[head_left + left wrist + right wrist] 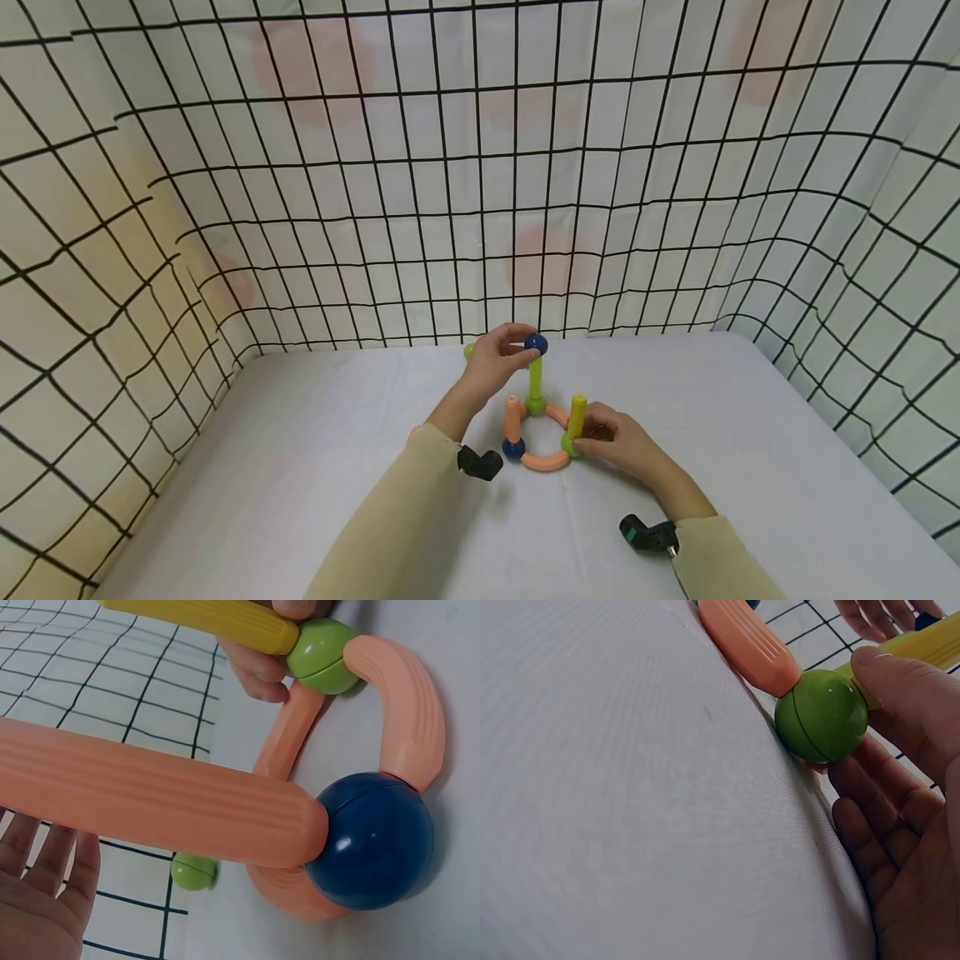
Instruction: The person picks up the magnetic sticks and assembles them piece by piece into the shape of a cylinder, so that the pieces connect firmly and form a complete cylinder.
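Note:
A ring of curved orange sticks (546, 462) joined by balls lies on the table, with straight sticks standing up from it. My left hand (491, 364) pinches the dark blue ball (536, 343) on top of the upright light green stick (536, 379). At the ring's right side my right hand (622, 443) grips the green ball (822, 716) at the foot of the yellow stick (577, 415), its thumb by the joint. An orange stick (150, 791) rises from another blue ball (371, 840) at the ring's near left.
Another green ball (468, 351) lies behind my left hand, mostly hidden. Past my left sleeve shows the edge of an orange piece (412, 432). Black netting (480, 208) over white cloth encloses the white table (300, 467) at the back and sides.

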The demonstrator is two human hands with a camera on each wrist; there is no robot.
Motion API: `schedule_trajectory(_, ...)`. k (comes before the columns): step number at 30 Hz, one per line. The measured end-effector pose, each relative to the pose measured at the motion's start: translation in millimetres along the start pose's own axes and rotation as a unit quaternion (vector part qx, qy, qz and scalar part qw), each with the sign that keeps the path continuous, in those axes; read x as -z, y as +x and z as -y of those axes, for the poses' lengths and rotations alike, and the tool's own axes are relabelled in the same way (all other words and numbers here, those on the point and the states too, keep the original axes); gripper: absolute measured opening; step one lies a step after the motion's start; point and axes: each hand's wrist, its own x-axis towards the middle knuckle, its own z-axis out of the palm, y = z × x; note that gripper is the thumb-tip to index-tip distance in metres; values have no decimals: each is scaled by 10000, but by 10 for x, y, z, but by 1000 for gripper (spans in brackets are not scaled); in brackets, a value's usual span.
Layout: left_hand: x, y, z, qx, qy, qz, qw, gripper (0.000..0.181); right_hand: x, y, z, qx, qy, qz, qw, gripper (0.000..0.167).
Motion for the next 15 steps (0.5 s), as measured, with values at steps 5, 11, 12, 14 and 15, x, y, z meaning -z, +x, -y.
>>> schedule_trajectory(5,-12,22,3,-19,95,-69,9999,36,-4,2,-4,20,-40,-13,10000,22)
schedule_trajectory(11,-35,33,13,64,135,-124,9998,37,-5,-2,6,26,-42,9,10000,22)
schedule_trajectory(12,-36,31,11,74,154,-126,9998,37,-4,-2,7,28,-47,13,10000,22)
schedule_trajectory(14,-38,25,3,87,202,-129,9997,37,-1,-2,9,36,-36,9,10000,23)
schedule_trajectory(15,-39,23,0,88,228,-128,9996,37,0,-2,10,30,-33,8,10000,24)
